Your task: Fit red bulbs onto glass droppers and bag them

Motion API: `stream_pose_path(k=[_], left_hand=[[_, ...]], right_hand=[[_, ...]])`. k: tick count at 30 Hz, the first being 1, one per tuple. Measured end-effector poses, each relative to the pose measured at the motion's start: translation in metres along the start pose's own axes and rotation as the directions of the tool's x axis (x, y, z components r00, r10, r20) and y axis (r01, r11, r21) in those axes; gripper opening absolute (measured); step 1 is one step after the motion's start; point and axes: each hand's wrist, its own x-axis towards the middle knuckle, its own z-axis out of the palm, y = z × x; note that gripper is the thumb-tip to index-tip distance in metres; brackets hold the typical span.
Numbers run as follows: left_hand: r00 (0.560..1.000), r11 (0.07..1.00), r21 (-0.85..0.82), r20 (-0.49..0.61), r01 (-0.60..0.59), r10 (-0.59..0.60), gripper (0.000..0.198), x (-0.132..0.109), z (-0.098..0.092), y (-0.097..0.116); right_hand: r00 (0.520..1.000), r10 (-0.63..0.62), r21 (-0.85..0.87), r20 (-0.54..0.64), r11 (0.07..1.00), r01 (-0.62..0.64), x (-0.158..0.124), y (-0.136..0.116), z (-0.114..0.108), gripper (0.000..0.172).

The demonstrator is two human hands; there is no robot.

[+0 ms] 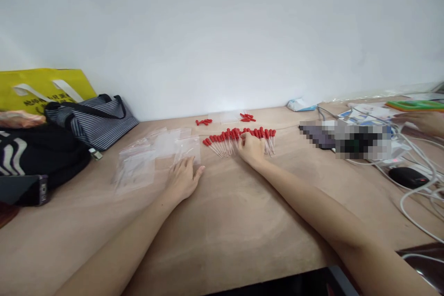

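Observation:
A row of droppers (222, 138) with red rubber bulbs and thin clear tubes lies fanned across the middle of the wooden table. My right hand (252, 149) is over this row, its fingers closed in a pinch on a dropper, which they largely hide. My left hand (183, 178) rests flat with fingers spread, its fingertips at the lower edge of a clear zip bag (188, 147). More clear zip bags (135, 166) lie overlapped to its left. Behind the row are loose red bulbs (204, 122) and a clear bag with thin tubes (229, 117), with more red bulbs (247, 117) beside it.
At left stand a yellow bag (72, 81), a striped bag (97, 118) and a black bag (45, 157). Cables (412, 199), a black mouse (408, 177) and papers (371, 113) crowd the right side. Another person's hand (425, 121) shows at the right edge.

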Motion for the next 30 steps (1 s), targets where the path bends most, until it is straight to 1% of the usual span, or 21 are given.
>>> stream_pose_path(k=[3, 5, 8, 11, 13, 14, 16, 17, 19, 20, 21, 23, 25, 26, 28, 30], left_hand=[[0.999, 0.999, 0.035, 0.006, -0.035, 0.034, 0.048, -0.007, -0.004, 0.009], [0.996, 0.996, 0.037, -0.004, -0.087, 0.087, 0.046, -0.014, -0.004, 0.016], [0.981, 0.981, -0.027, -0.049, -0.191, 0.189, 0.046, -0.023, -0.003, 0.027], [0.95, 0.943, -0.149, -0.138, -0.298, 0.279, 0.042, -0.026, -0.003, 0.033], [0.927, 0.923, -0.182, -0.232, -0.338, 0.294, 0.036, -0.021, -0.005, 0.028], [0.918, 0.927, -0.173, -0.282, -0.333, 0.278, 0.034, -0.016, -0.006, 0.022], [0.917, 0.956, -0.14, -0.348, -0.257, 0.195, 0.029, -0.005, -0.008, 0.004], [0.924, 0.975, -0.123, -0.358, -0.186, 0.131, 0.029, 0.001, -0.009, -0.007], [0.94, 0.996, -0.089, -0.342, -0.013, -0.018, 0.03, 0.01, -0.011, -0.029], [0.945, 0.995, -0.08, -0.315, 0.067, -0.089, 0.03, 0.013, -0.012, -0.039], [0.952, 0.987, -0.086, -0.266, 0.136, -0.154, 0.031, 0.016, -0.012, -0.048], [0.959, 0.962, -0.134, -0.121, 0.239, -0.255, 0.033, 0.018, -0.014, -0.06], [0.953, 0.935, -0.192, 0.007, 0.299, -0.303, 0.034, 0.019, -0.015, -0.065], [0.949, 0.923, -0.222, 0.044, 0.314, -0.312, 0.034, 0.019, -0.016, -0.066], [0.95, 0.906, -0.289, 0.064, 0.31, -0.305, 0.032, 0.019, -0.016, -0.065], [0.96, 0.893, -0.36, 0.035, 0.272, -0.278, 0.03, 0.019, -0.016, -0.061]], right_hand=[[1.0, -0.011, -0.066, -0.002, 0.998, 0.011, 0.001, -0.01, 0.006, 0.025], [1.0, -0.028, -0.095, 0.0, 0.995, 0.028, 0.001, -0.012, 0.008, 0.025], [0.998, -0.061, -0.107, 0.006, 0.992, 0.061, 0.0, -0.008, 0.01, 0.024], [0.992, -0.123, -0.09, -0.026, 0.989, 0.12, -0.003, -0.002, 0.009, 0.022], [0.977, -0.202, -0.062, -0.069, 0.978, 0.197, -0.008, -0.002, 0.007, 0.022], [0.963, -0.256, -0.039, -0.078, 0.966, 0.254, -0.012, -0.003, 0.006, 0.022], [0.918, -0.393, 0.034, -0.051, 0.918, 0.395, -0.022, -0.009, 0.003, 0.022], [0.882, -0.471, 0.085, -0.018, 0.878, 0.47, -0.028, -0.013, 0.003, 0.022], [0.785, -0.617, 0.203, 0.046, 0.776, 0.597, -0.04, -0.024, 0.002, 0.023], [0.733, -0.677, 0.257, 0.066, 0.721, 0.643, -0.046, -0.029, 0.003, 0.027], [0.686, -0.723, 0.3, 0.081, 0.674, 0.675, -0.051, -0.035, 0.003, 0.031], [0.619, -0.779, 0.351, 0.104, 0.611, 0.709, -0.058, -0.043, 0.005, 0.039], [0.585, -0.8, 0.373, 0.133, 0.587, 0.718, -0.063, -0.047, 0.005, 0.038], [0.576, -0.804, 0.381, 0.149, 0.584, 0.717, -0.064, -0.047, 0.005, 0.035], [0.562, -0.809, 0.403, 0.172, 0.578, 0.71, -0.064, -0.044, 0.004, 0.028], [0.548, -0.818, 0.439, 0.176, 0.564, 0.7, -0.062, -0.037, 0.003, 0.024]])
